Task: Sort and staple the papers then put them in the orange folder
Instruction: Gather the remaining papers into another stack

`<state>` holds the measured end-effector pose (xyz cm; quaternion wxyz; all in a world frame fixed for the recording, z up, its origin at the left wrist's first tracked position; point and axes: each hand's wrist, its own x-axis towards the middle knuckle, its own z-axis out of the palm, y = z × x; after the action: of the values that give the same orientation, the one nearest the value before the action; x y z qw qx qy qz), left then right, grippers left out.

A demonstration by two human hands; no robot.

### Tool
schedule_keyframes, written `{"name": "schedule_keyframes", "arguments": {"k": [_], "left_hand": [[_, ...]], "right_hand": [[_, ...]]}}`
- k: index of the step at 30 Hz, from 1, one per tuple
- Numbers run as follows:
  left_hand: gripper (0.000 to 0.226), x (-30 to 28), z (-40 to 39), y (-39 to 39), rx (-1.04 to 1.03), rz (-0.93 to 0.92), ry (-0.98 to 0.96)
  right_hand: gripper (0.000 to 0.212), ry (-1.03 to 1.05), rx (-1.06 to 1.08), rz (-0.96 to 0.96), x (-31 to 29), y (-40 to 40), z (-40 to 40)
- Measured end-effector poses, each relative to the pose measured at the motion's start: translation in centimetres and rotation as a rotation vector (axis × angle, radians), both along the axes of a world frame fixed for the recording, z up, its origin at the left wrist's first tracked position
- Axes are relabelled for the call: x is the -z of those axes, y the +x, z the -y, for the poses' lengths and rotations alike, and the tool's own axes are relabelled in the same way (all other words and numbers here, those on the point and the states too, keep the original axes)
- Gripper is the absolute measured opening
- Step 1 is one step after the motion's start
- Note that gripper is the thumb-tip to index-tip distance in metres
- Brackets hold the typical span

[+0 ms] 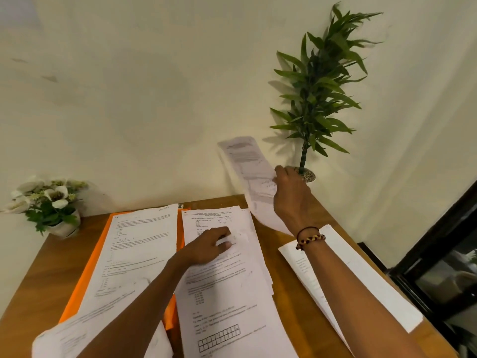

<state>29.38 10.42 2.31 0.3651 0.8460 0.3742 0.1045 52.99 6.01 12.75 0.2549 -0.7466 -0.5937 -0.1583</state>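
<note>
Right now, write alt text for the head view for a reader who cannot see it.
A person's right hand lifts a sheet above a wooden table while the left hand rests on the middle paper stack. More papers lie on an orange folder at left; another pile lies at right. Flowers and a plant stand behind.

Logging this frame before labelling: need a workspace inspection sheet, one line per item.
Surface: wooden table, mostly covered by papers.
Job's things: orange folder flat at left under a paper pile; middle paper stack; more sheets at right; one sheet lifted off the table. No stapler seen.
Clutter: white flower pot at the far left corner; tall green plant at the far right.
Grips: left hand presses on the middle stack; right hand, bracelet at the wrist, holds the lifted sheet.
Cables: nothing seen.
Surroundings: cream wall; dark glass-fronted frame at right.
</note>
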Motion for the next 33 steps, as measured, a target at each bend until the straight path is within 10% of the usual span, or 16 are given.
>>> {"name": "schedule_keyframes", "arguments": {"k": [9, 18, 27, 30, 33], "left_hand": [[0.013, -5.4, -2.1, -1.3, -0.261, 0.456, 0.268], [0.029, -5.8, -2.8, -2.1, -0.354, 0.493, 0.193], [0.018, -5.0, -2.2, -3.7, -0.251, 0.507, -0.227], [0.036, -3.8, -2.5, -4.3, -0.223, 0.254, -0.212], [0.042, -2.4, -2.2, -3.7, -0.233, 0.060, -0.147]], "right_hand": [[0.027, -0.269, -0.346, -0.373, 0.6, -0.5, 0.9], [0.022, -0.653, -0.582, -0.584, 0.4, 0.1, 2.6], [0.057, -0.939, -0.586, -1.536, 3.8, -0.4, 3.6], [0.029, -1.070, -0.621, -1.328, 4.0, -1.4, 4.1], [0.044, -1.162, -0.495, -1.082, 6.2, -2.3, 3.7]]}}
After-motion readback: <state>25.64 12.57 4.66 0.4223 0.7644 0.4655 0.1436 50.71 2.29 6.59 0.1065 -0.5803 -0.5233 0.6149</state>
